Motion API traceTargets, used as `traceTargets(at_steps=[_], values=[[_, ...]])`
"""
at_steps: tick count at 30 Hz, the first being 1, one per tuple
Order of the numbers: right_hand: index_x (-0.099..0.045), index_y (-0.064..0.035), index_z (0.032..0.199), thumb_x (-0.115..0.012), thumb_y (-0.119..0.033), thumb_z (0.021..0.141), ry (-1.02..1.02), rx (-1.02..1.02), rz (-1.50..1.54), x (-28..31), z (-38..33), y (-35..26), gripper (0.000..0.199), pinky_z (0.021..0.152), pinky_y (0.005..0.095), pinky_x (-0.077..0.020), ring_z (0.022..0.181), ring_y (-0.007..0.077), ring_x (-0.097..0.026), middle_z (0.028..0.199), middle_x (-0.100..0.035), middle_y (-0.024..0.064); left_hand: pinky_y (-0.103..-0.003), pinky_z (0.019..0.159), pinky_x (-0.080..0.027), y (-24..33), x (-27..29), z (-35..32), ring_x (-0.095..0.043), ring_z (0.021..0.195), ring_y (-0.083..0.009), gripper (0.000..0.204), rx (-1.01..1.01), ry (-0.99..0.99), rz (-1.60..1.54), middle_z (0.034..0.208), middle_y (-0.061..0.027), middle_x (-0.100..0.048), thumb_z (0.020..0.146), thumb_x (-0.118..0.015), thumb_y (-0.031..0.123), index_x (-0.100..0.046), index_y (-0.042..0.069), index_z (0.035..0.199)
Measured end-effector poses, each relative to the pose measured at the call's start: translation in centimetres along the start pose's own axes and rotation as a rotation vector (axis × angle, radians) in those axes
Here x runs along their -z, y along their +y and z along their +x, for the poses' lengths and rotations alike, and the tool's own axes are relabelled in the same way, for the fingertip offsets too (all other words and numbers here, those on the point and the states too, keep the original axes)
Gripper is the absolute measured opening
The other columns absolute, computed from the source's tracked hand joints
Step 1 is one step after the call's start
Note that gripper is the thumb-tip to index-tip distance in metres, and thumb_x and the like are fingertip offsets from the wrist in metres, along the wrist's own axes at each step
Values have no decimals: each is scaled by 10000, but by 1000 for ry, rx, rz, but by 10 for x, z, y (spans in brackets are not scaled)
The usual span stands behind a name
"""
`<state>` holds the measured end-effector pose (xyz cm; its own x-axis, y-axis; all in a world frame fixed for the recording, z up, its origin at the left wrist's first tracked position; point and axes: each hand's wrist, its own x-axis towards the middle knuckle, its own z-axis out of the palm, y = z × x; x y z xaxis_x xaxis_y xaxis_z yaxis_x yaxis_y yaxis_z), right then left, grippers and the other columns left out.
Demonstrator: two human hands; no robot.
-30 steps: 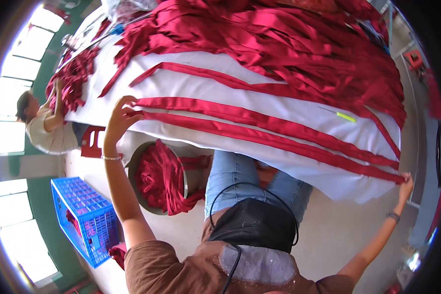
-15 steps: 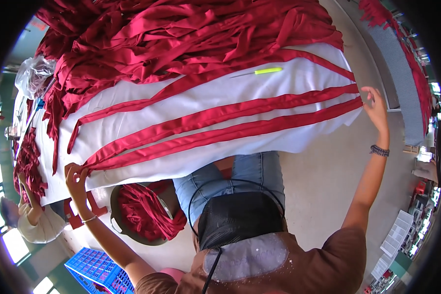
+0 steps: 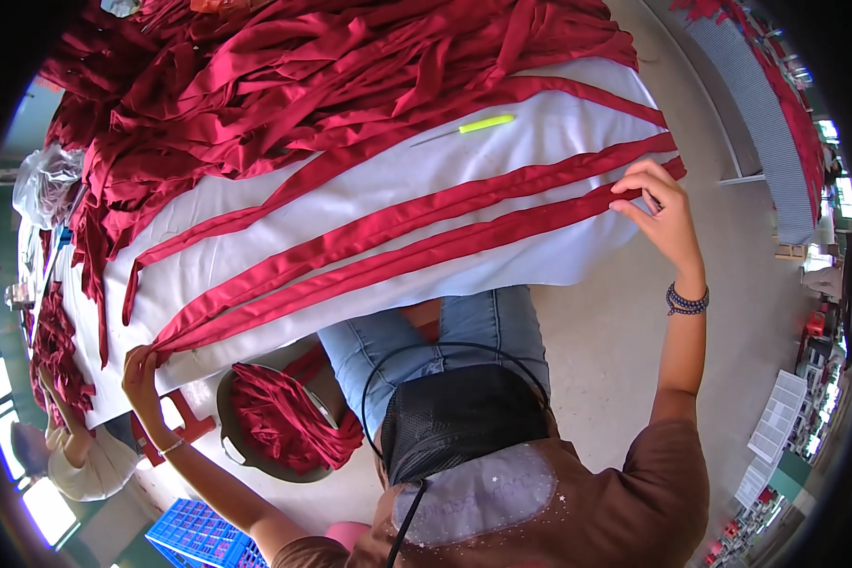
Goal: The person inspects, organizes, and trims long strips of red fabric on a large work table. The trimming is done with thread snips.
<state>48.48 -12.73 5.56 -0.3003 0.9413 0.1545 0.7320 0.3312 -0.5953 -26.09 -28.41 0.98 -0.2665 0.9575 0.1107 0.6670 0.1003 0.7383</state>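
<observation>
Long red fabric strips (image 3: 426, 201) lie stretched across the white-covered table (image 3: 559, 270), side by side and meeting at their left end. My left hand (image 3: 142, 381) pinches that end at the table's near left edge. Over the right part of the nearest strip, my right hand (image 3: 663, 213) is bent with thumb and fingers apart, close to or touching the cloth. Farther back, another narrow red strip (image 3: 303, 185) runs from the left toward the right edge. Between it and the nearer strips lies no hand. A thin-shafted tool with a lime handle (image 3: 486, 124) rests beyond it.
A large heap of red strips (image 3: 350, 85) covers the table's far side. Below the table, a dark tub (image 3: 284, 466) holds red fabric, near a blue plastic crate (image 3: 199, 535). Another person (image 3: 90, 464) works at the far left, beside a clear plastic bag (image 3: 47, 185).
My right hand has moved left and inward from the strips' right end to above the nearest strip. My left hand still pinches the left end. The whole view has shifted slightly.
</observation>
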Motion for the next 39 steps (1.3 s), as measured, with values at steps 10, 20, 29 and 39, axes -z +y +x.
traceTargets(at_steps=[10,20,29,39], values=[[-557,-7,824,-703,-18,799,153,157,-97,-30,33,0,149,542,276,-438,606,148,-545,995,-609,45,-279,835,-491,-9,-1,3,-587,946,-160,137,-130,220,245,1011,-89,-624,884,-587,-39,-645,-31,1008],[-577,-35,823,-725,-16,755,279,415,-269,-56,78,-20,163,526,314,-465,613,194,-584,859,-578,32,-310,853,-510,-38,14,20,-621,950,-186,159,-197,405,386,1004,-88,-659,868,-649,28,-695,2,1018],[-630,-34,905,-769,-105,752,218,319,-108,-71,69,-14,218,520,281,-500,640,170,-615,953,-604,48,-318,927,-465,-58,12,18,-609,1042,-203,237,-91,416,345,1143,-97,-654,926,-571,66,-664,26,1140],[-654,-54,927,-730,-92,789,417,335,-190,-74,72,-14,162,511,268,-509,658,174,-641,1035,-635,45,-327,993,-431,-52,8,19,-544,1178,-224,309,-45,333,249,1298,-101,-577,933,-498,43,-636,37,1210]])
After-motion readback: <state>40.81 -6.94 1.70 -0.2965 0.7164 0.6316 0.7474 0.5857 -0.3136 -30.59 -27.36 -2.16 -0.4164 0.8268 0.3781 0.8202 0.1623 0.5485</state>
